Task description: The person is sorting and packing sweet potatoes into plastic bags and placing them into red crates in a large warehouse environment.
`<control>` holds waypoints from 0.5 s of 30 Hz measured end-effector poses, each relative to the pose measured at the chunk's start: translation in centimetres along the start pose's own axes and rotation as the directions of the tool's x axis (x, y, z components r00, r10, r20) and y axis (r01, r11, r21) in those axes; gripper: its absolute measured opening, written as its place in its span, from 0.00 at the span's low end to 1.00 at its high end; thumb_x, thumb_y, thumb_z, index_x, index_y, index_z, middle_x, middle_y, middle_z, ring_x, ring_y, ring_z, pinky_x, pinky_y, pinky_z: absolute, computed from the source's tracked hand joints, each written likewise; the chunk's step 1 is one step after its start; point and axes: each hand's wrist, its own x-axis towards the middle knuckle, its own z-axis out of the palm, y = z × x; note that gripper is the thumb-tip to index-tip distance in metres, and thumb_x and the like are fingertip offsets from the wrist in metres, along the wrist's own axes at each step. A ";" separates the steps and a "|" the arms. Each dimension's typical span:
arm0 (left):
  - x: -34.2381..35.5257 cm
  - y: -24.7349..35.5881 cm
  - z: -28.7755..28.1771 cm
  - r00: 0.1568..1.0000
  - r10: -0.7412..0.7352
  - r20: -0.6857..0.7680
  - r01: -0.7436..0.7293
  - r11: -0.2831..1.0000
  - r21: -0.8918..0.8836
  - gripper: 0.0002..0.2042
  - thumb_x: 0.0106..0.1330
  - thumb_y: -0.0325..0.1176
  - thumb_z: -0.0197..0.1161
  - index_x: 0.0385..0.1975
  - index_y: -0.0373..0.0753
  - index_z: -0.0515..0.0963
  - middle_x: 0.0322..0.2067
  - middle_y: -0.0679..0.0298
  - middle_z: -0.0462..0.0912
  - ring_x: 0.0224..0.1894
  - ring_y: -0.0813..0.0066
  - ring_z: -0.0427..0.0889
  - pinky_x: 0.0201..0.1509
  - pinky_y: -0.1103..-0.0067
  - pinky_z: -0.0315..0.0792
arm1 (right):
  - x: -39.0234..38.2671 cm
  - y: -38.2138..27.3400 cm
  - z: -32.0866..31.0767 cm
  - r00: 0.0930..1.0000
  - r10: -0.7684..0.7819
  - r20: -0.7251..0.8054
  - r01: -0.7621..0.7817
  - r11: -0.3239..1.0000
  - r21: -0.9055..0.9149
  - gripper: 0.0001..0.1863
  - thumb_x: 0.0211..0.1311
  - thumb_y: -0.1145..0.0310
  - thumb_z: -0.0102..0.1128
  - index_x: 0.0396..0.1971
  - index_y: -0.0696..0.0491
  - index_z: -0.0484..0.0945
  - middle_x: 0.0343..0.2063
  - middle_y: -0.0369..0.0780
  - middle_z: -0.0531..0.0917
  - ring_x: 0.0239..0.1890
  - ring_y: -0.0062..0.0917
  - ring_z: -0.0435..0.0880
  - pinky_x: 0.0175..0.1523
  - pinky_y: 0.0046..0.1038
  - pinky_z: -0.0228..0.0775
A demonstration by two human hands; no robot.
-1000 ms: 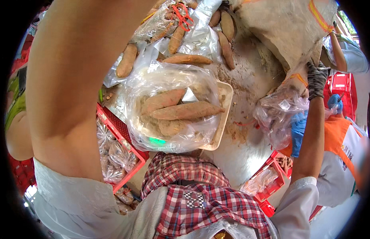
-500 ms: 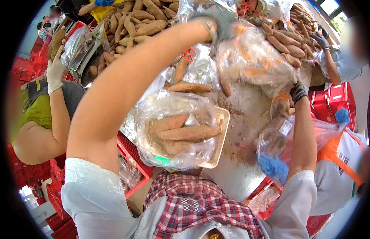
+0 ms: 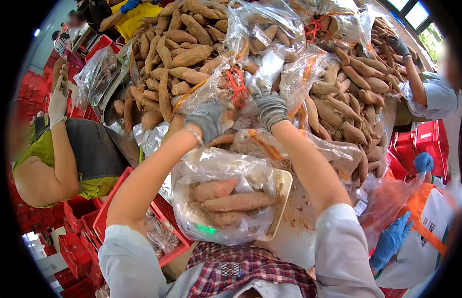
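Note:
My left hand (image 3: 209, 120), in a grey glove, is curled at the crumpled edge of a clear plastic bag (image 3: 203, 97) with orange stripes. A red tie (image 3: 237, 85) sits just above, between my hands. My right hand (image 3: 269, 106), gloved alike, pinches clear plastic at its fingertips, right of the tie. Nearer me, a clear bag (image 3: 191, 223) holding a few sweet potatoes (image 3: 241, 201) rests on a pale tray (image 3: 283, 191). Loose sweet potatoes (image 3: 335, 111) lie heaped to the right of my right hand.
A large heap of sweet potatoes (image 3: 191, 54) covers the far left. Another tied bag (image 3: 330, 22) stands at the back. Red crates (image 3: 164, 218) are beside me on the left. Co-workers stand on both sides; one blue-gloved hand (image 3: 392, 236) is at lower right.
Both hands have come in toward the middle from the stretched striped bag. Sweet potatoes now lie heaped on the right, where the bag and bare table were.

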 end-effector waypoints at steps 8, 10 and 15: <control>-9.0 -7.2 -2.8 0.975 -0.004 -0.222 -0.020 0.994 -0.106 0.16 0.54 0.37 0.63 0.42 0.40 0.75 0.40 0.56 0.77 0.44 0.58 0.75 0.49 0.72 0.68 | 2.7 7.8 -5.3 0.991 0.099 -0.091 -0.093 0.993 0.076 0.25 0.51 0.47 0.57 0.42 0.51 0.74 0.39 0.50 0.78 0.40 0.42 0.78 0.47 0.37 0.69; -10.2 -8.6 -2.7 0.966 -0.131 -0.224 0.071 0.964 -0.256 0.16 0.54 0.36 0.64 0.42 0.39 0.76 0.41 0.56 0.77 0.44 0.58 0.75 0.51 0.72 0.68 | 1.9 10.8 -8.5 0.965 0.125 -0.230 -0.086 0.981 0.171 0.23 0.49 0.51 0.61 0.41 0.51 0.75 0.39 0.49 0.78 0.42 0.40 0.78 0.48 0.36 0.68; -12.7 -9.6 -1.5 0.922 -0.214 -0.322 0.127 0.954 -0.270 0.15 0.53 0.34 0.64 0.40 0.38 0.76 0.36 0.56 0.78 0.41 0.59 0.76 0.48 0.73 0.69 | 2.0 19.8 -11.2 0.808 0.124 -0.576 -0.172 0.985 -0.030 0.21 0.49 0.59 0.62 0.40 0.56 0.75 0.38 0.50 0.77 0.43 0.43 0.76 0.49 0.36 0.67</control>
